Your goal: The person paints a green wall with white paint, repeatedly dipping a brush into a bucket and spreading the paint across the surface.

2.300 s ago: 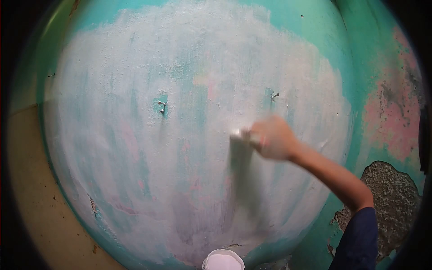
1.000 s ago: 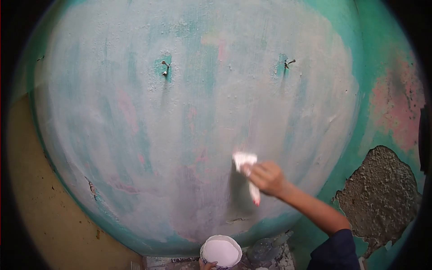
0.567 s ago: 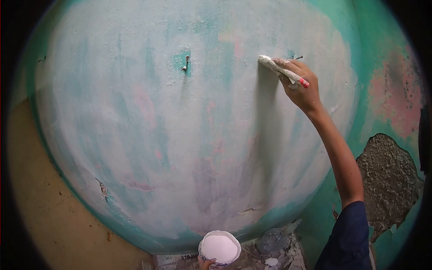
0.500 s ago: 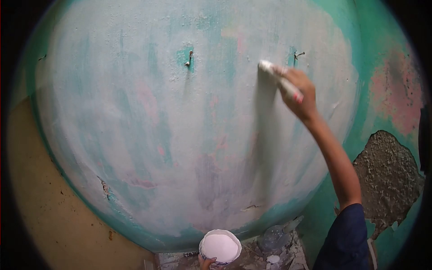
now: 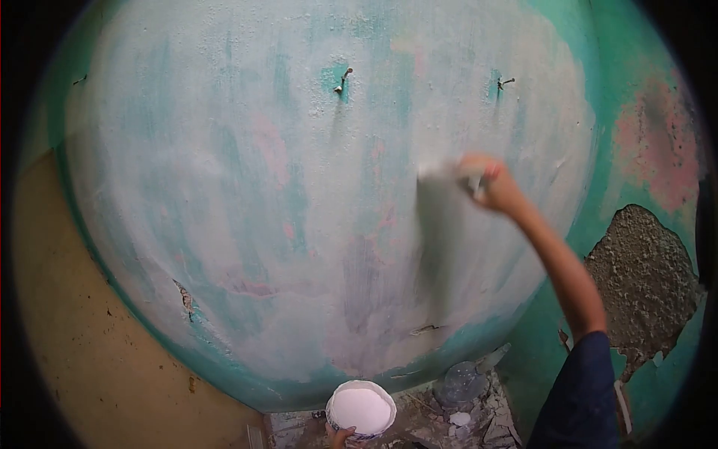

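My right hand (image 5: 486, 183) is closed round the handle of a paint brush (image 5: 437, 172), blurred by motion. The brush's pale tip points left, at or close to the patchy white and turquoise wall (image 5: 321, 224); contact cannot be made out. Low in the view, my left hand (image 5: 340, 436) grips the rim and side of a white tub (image 5: 361, 410) holding smooth white paint. Only a few of its fingers show. Two hooks, a left one (image 5: 343, 80) and a right one (image 5: 505, 83), stick out of the wall above the brush.
At the right, the green side wall (image 5: 550, 352) has a large rough bare patch (image 5: 639, 284). A clear plastic container (image 5: 461, 385) stands among debris on the floor (image 5: 419, 419). A tan surface (image 5: 97, 322) lies at the left. A crack (image 5: 185, 299) marks the lower left wall.
My right hand and the brush have moved down the wall, and the brush now points more level. The view has shifted slightly. My left hand still holds the tub.
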Available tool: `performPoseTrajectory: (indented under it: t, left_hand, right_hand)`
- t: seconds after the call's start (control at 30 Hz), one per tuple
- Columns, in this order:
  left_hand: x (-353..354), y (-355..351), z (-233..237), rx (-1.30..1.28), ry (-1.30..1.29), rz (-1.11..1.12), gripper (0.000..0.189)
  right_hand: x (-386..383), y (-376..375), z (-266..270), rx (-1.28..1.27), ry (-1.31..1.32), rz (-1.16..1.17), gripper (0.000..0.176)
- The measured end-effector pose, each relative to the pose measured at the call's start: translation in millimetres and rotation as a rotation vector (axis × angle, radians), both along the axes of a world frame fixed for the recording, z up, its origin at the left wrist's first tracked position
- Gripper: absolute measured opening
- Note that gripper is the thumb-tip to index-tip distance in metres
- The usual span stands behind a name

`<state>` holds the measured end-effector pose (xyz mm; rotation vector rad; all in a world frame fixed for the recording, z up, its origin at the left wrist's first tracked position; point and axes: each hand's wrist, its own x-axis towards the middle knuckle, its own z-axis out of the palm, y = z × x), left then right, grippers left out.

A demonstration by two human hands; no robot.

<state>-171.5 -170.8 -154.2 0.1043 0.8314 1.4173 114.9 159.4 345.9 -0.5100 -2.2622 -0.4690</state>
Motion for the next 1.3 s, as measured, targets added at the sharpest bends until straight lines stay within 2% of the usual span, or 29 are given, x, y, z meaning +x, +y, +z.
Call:
performPoseTrajectory:
  t: [0.07, 0.13, 0.17, 0.2, 0.27, 0.33, 0.43, 0.53, 0.63, 0.7, 0.73, 0.77, 0.83, 0.87, 0.9, 0.93, 1.0, 1.13, 1.17, 1.2, 1.3]
  left_hand:
    - [-3, -1, -1, -0.001, 0.000, 0.002, 0.059]
    - [-5, -4, -2, -0.007, -0.002, 0.007, 0.059]
    - [-6, -6, -2, -0.010, -0.003, 0.010, 0.059]
    - [-8, -9, -3, -0.016, -0.004, 0.014, 0.059]
    - [-7, -15, -6, -0.024, -0.015, 0.021, 0.058]
    - [-4, -17, -8, -0.024, -0.029, 0.032, 0.058]
    - [0, -18, -10, -0.018, -0.046, 0.045, 0.058]
    - [2, -24, -11, -0.018, -0.055, 0.043, 0.057]
    - [2, -20, -10, -0.004, -0.062, 0.047, 0.057]
    - [2, -19, -10, 0.000, -0.064, 0.047, 0.057]
    - [1, -18, -9, 0.002, -0.065, 0.047, 0.056]
    - [1, -18, -10, 0.001, -0.066, 0.049, 0.056]
    - [1, -18, -10, 0.001, -0.069, 0.056, 0.056]
    - [2, -18, -10, 0.001, -0.073, 0.060, 0.056]
    - [2, -19, -10, -0.001, -0.077, 0.064, 0.056]
    - [1, -20, -11, -0.003, -0.078, 0.067, 0.056]
    - [1, -21, -12, -0.005, -0.085, 0.073, 0.055]
    - [3, -22, -13, 0.005, -0.102, 0.090, 0.055]
    - [3, -24, -13, 0.007, -0.103, 0.091, 0.055]
    - [3, -25, -13, 0.008, -0.104, 0.091, 0.055]
    - [1, -26, -12, 0.019, -0.105, 0.091, 0.054]
  right_hand:
    - [-4, 13, 58, 0.306, 0.140, -0.020, 0.020]
    - [-24, -7, 83, 0.163, 0.275, -0.078, 0.024]
    - [-28, -6, 77, 0.374, 0.217, -0.143, 0.027]
    - [-32, -7, 59, 0.521, 0.229, -0.277, 0.031]
    - [-37, 0, -4, 0.556, 0.261, -0.266, 0.036]
    - [-50, -7, -78, 0.548, 0.164, -0.209, 0.038]
    - [-61, -35, -168, 0.337, 0.025, -0.102, 0.033]
    - [-54, -37, -206, 0.041, -0.179, -0.029, 0.032]
    - [-50, -18, -154, 0.096, -0.206, -0.025, 0.035]
    - [-51, -17, -82, 0.086, -0.087, -0.030, 0.039]
    - [-53, -15, -47, 0.120, 0.029, 0.036, 0.036]
    - [-53, -16, -13, 0.080, 0.065, -0.012, 0.033]
    - [-60, -10, 33, 0.368, 0.157, -0.049, 0.031]
    - [-68, -20, 44, 0.303, 0.246, -0.079, 0.031]
    - [-73, -20, 41, 0.386, 0.264, -0.117, 0.033]
    - [-77, -20, 33, 0.469, 0.283, -0.157, 0.034]
    - [-83, -26, -19, 0.492, 0.131, -0.252, 0.030]
    - [-92, -34, -157, 0.352, -0.041, -0.096, 0.036]
    - [-94, -43, -182, 0.243, -0.087, -0.089, 0.035]
    - [-94, -49, -196, 0.134, -0.133, -0.082, 0.035]
    - [-90, -48, -182, 0.019, -0.120, -0.031, 0.034]
